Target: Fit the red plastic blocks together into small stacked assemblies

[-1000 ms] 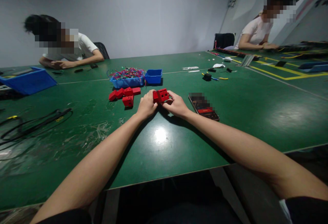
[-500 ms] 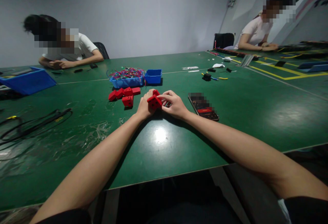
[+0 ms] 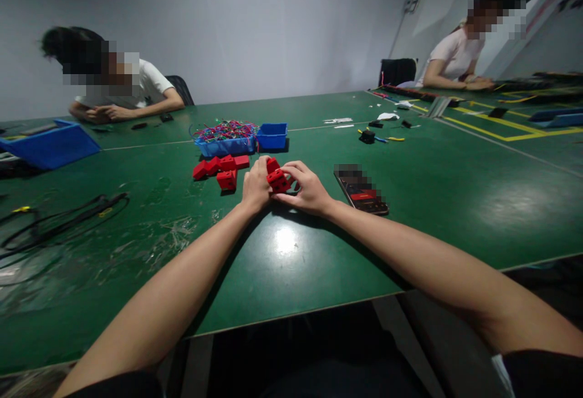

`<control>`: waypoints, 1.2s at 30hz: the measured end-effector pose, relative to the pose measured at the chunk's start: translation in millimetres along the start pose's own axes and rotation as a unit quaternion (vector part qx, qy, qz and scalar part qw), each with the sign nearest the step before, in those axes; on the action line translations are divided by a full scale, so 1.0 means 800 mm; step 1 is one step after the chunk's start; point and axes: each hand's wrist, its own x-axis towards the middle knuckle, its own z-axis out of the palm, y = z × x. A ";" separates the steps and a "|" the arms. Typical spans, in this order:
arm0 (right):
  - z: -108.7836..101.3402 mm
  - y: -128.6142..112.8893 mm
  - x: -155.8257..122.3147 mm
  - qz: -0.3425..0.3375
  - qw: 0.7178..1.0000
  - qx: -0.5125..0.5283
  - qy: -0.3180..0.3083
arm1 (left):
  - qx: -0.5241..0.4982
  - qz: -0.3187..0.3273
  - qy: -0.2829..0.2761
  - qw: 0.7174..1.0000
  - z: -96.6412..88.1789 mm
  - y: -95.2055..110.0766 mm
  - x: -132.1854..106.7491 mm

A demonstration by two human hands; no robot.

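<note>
Between my hands, above the green table [image 3: 291, 288], is a red block [image 3: 279, 181] with dark square holes in the face towards me. Another red part shows just behind it, and I cannot tell whether the two are joined. My left hand [image 3: 256, 184] is closed on the block's left side, its fingertips mostly hidden. On the other side, my right hand [image 3: 307, 188] grips it between curled fingers and thumb. Left of my hands lie several similar red blocks [image 3: 226, 180], grouped on the table.
Beyond the blocks, a blue bin [image 3: 228, 146] holds many coloured wires, beside a smaller blue bin [image 3: 272, 137]. A phone [image 3: 361, 189] lies right of my hands. Black cables [image 3: 68, 222] and a large blue bin [image 3: 50, 146] are at left. Two people sit across the table.
The red block has turned between my hands, and more of its holed face shows. My right thumb has moved underneath it, and my left hand has shifted slightly left.
</note>
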 end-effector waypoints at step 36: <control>0.003 0.034 0.006 0.262 0.944 -0.012 0.199 | -0.037 0.200 -0.043 0.978 0.007 0.003 -0.008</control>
